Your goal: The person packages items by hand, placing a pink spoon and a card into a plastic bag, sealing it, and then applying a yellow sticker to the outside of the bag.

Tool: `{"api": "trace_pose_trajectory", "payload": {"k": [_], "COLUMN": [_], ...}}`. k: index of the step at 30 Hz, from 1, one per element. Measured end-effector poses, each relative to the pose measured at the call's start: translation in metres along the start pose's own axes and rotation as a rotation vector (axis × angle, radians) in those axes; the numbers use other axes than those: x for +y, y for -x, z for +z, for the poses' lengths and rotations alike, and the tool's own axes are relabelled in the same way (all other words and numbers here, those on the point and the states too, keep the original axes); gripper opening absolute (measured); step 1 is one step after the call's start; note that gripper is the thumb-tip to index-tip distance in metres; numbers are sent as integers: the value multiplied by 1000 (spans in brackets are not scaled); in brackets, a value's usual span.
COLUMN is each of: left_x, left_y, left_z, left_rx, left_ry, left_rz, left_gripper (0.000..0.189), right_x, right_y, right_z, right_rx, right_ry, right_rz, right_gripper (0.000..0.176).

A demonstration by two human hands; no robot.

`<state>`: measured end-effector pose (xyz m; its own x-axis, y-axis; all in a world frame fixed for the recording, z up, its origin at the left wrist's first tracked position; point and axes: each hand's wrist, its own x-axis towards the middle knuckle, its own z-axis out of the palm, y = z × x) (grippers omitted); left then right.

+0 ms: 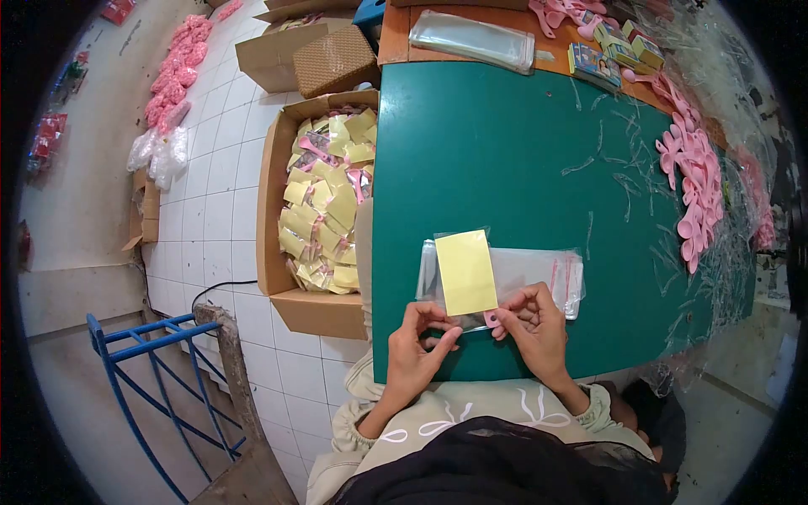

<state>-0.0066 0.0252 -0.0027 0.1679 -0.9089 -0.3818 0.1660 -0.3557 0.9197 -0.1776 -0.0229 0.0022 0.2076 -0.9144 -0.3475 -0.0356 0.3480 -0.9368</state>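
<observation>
A yellow card (467, 272) in a clear plastic sleeve lies over a stack of clear plastic bags (539, 273) near the front edge of the green table (505, 151). My left hand (421, 345) has its thumb and forefinger pinched at the sleeve's lower left corner. At the lower right corner my right hand (534, 332) pinches the sleeve, where a small pink piece (491, 319) shows beside the thumb. The rest of the pink piece is hidden by the card.
A cardboard box (268, 210) full of yellow-carded packets stands left of the table. Pink spoons (699, 185) and plastic scraps lie at the right. Bags (471, 40) and small boxes (595, 67) are at the back. A blue metal rack (151, 337) stands lower left.
</observation>
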Motion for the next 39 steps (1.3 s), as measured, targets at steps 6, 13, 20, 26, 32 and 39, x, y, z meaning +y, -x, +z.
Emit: {"api": "trace_pose_trajectory", "payload": {"k": [6,13,20,26,32,39], "left_x": [-11,10,42,13,-65,-69], "left_y": [3,8,3,-50,-67,-74], "left_z": [-6,-9,-59,-151,-223,-202], "left_rx": [-61,-88,166,560,606,487], "left_ry": [-40,-87,-9,-49,-27,17], "left_rz": [74,0,236,297,-16,-40], "left_gripper": [17,44,52,45,48,43], "right_x": [1,-20,-85,-79,-66,-70], "right_y": [3,5,-85,-212,-209,-184], "right_z": [5,-8,-202,-529,-533,-427], "right_rx": [-6,-73,426,804,786,546], "right_ry": [61,359,1082,1487,1552,1462], "right_rz": [-72,-155,-541,-332,-8,-162], "right_gripper": [19,29,18,33,36,38]}}
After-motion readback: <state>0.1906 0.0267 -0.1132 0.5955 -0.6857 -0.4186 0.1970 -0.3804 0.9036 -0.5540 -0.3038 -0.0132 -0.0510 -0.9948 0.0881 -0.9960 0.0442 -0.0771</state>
